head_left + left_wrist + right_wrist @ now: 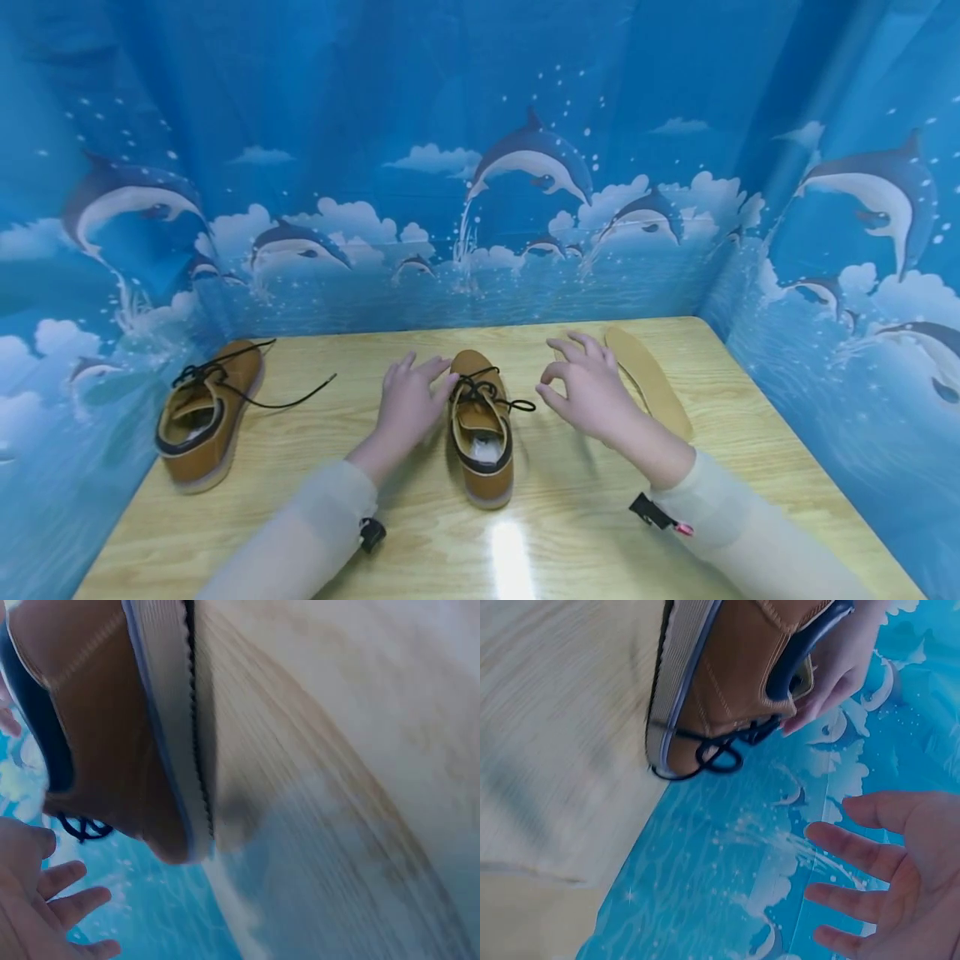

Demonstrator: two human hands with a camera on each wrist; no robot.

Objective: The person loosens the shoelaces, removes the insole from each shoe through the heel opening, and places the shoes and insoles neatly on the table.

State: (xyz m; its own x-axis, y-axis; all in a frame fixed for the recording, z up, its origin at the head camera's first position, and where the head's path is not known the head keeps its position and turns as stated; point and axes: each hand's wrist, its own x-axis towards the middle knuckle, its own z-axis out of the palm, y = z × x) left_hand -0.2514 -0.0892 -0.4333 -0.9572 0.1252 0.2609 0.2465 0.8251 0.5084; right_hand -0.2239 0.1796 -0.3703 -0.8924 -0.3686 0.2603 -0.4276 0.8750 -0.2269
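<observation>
A tan brown shoe (489, 482) stands upright between both hands, toe pointing away, with something white (486, 450) inside its opening. Its black laces (480, 387) are tied in a bow, one loop reaching right. Just left of the shoe, my left hand (408, 400) has its thumb and forefinger tips right at the upper side; the left wrist view shows spread fingers (79, 906). My right hand (588, 387) hovers to the right, apart from the shoe and holding nothing. In the right wrist view its fingers (847, 900) are extended.
A second brown shoe (217, 450) stands at the table's left, one long black lace (288, 406) trailing right. Tan insoles (652, 383) lie behind my right hand, partly hidden by it. A blue dolphin-print curtain (360, 167) encloses the wood-grain table (577, 550) at the back and sides.
</observation>
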